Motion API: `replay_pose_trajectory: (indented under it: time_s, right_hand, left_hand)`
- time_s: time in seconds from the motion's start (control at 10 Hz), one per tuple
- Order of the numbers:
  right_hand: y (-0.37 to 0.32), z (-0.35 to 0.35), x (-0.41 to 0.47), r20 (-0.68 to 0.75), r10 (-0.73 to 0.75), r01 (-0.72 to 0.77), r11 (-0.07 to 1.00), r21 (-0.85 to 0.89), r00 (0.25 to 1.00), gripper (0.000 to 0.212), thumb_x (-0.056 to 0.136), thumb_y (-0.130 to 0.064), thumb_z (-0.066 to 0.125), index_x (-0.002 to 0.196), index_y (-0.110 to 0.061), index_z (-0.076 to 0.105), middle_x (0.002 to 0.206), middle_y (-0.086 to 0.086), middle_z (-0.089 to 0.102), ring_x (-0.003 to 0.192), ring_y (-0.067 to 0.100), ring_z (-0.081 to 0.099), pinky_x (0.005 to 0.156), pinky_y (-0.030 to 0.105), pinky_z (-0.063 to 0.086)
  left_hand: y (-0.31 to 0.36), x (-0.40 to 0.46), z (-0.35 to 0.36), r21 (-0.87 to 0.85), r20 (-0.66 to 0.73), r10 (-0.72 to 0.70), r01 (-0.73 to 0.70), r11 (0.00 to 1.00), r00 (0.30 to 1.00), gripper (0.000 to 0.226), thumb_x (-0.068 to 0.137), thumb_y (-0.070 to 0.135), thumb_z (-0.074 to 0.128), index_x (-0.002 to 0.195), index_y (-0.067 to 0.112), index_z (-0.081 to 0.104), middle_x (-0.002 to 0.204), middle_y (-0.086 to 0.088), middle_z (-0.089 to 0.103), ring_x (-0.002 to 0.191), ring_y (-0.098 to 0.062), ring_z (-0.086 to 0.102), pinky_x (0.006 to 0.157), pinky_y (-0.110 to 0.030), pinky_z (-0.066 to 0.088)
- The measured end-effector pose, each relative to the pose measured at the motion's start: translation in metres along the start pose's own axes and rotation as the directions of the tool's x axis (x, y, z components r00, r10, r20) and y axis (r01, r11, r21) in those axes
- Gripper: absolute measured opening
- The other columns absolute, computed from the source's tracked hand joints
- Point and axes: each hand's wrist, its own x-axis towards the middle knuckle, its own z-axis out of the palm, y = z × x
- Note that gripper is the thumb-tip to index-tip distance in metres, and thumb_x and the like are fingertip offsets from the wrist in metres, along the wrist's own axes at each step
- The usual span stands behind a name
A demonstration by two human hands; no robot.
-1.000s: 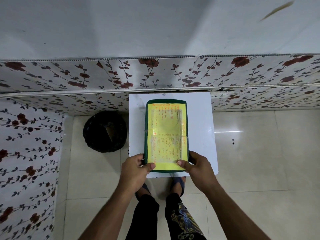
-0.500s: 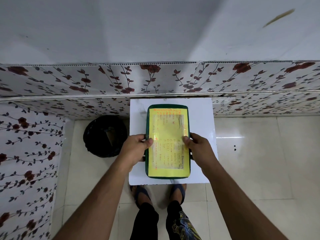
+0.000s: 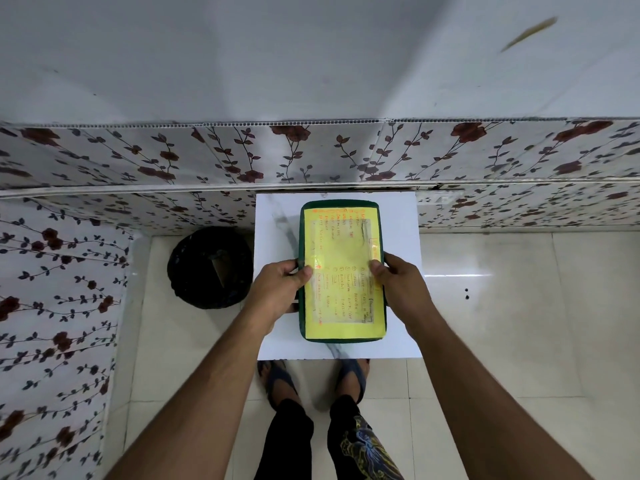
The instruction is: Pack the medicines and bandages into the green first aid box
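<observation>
The green first aid box [image 3: 341, 233] lies closed on a small white table [image 3: 398, 237], its long side running away from me. A yellow sheet with orange and dark handwriting covers its lid. My left hand [image 3: 277, 292] grips the box's left edge near the middle, thumb on the lid. On the opposite edge my right hand [image 3: 401, 289] holds it the same way. No medicines or bandages are in view.
A black round bin [image 3: 209, 268] stands on the tiled floor left of the table. Flower-patterned wall panels [image 3: 138, 161] run behind the table and along the left. My sandalled feet [image 3: 311, 379] are under the table's near edge. Pale floor tiles [image 3: 519, 323] spread to the right.
Both hands have slid from the box's near end up to the middle of its sides. The box now lies a little nearer to me on the table.
</observation>
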Motion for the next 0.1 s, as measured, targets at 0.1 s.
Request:
replay_pose_trajectory:
  time_s: [0.1]
  right_hand:
    - [-0.0063,-0.009,-0.0107,0.003,0.021,-0.02,0.998,-0.053,1.0,0.046,0.099,-0.037,0.05,0.142,-0.023,0.049,0.126,0.003,0.066,0.115,0.027,0.063,0.097,0.04,0.05]
  left_hand:
    - [0.0008,-0.0105,-0.0029,0.061,-0.036,0.004,-0.002,0.998,0.999,0.045,0.088,0.039,0.066,0.13,0.026,0.06,0.117,0.002,0.07,0.111,-0.022,0.063,0.095,-0.049,0.052]
